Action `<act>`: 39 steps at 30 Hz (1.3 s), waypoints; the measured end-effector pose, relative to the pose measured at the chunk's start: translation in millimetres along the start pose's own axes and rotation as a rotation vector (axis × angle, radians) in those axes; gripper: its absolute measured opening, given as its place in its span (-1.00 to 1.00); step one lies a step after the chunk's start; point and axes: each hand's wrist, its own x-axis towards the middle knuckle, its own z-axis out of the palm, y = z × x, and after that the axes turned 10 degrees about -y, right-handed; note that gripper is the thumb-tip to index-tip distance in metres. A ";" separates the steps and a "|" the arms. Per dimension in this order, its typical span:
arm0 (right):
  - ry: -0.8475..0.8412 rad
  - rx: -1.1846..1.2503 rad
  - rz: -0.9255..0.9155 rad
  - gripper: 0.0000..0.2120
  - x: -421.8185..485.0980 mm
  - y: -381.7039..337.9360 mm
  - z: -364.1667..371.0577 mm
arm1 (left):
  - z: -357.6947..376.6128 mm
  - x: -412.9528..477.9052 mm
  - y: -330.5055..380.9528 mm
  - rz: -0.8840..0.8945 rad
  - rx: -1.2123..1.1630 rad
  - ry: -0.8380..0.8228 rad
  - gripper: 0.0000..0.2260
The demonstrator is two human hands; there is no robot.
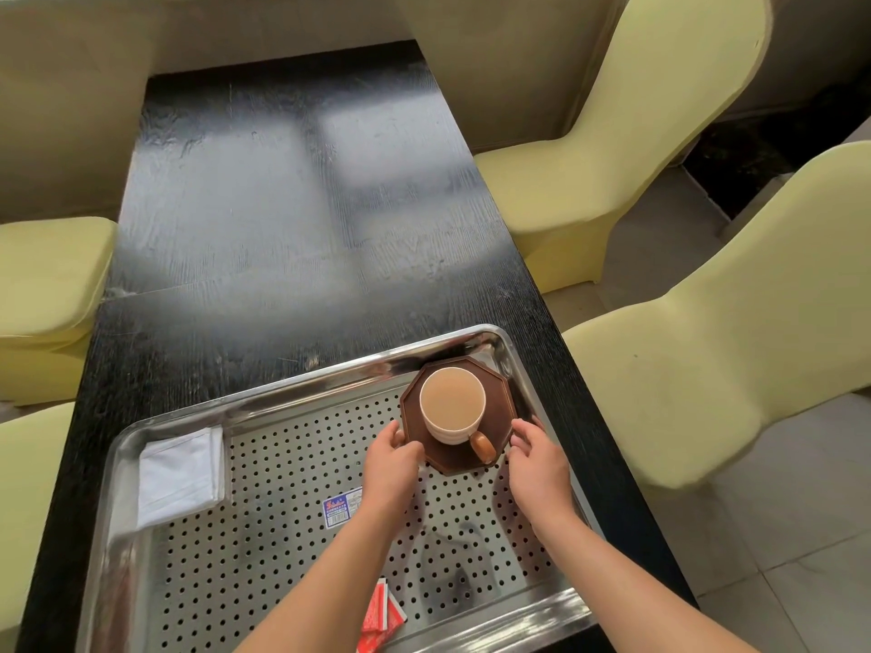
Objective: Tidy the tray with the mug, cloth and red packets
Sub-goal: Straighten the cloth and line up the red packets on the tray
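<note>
A perforated steel tray (pixel 292 384) lies at the near end of a black table. In its far right corner a white mug (pixel 451 407) of milky tea, with a wooden handle, stands on a dark brown octagonal saucer (pixel 499 402). My left hand (pixel 391 459) grips the saucer's left edge. My right hand (pixel 537 459) holds its right edge with curled fingers. A folded white cloth (pixel 181 471) lies in the tray's far left corner. Red packets (pixel 379 615) sit near the tray's front rim, partly hidden by my left forearm.
The black table (pixel 292 205) stretches away beyond the tray. Pale yellow covered chairs stand on the right (pixel 612 148) and on the left (pixel 47 285). A blue and white sticker (pixel 339 506) is on the tray floor.
</note>
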 end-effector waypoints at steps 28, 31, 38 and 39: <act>-0.030 -0.038 -0.036 -0.58 2.9 -3.0 -9.6 | 0.6 -3.4 -8.6 0.113 0.071 -0.055 -0.61; -0.050 -0.057 -0.073 -0.57 -8.3 -3.5 -15.5 | -0.8 -1.8 -8.8 0.103 0.068 -0.060 -0.62; -0.160 -0.222 -0.291 -0.62 -28.5 -17.6 -21.1 | -3.5 -4.5 -8.2 0.071 0.103 -0.085 -0.55; -0.134 -0.268 -0.313 -0.66 -28.5 -20.1 -20.1 | -3.6 -5.7 -8.0 0.080 0.109 -0.095 -0.60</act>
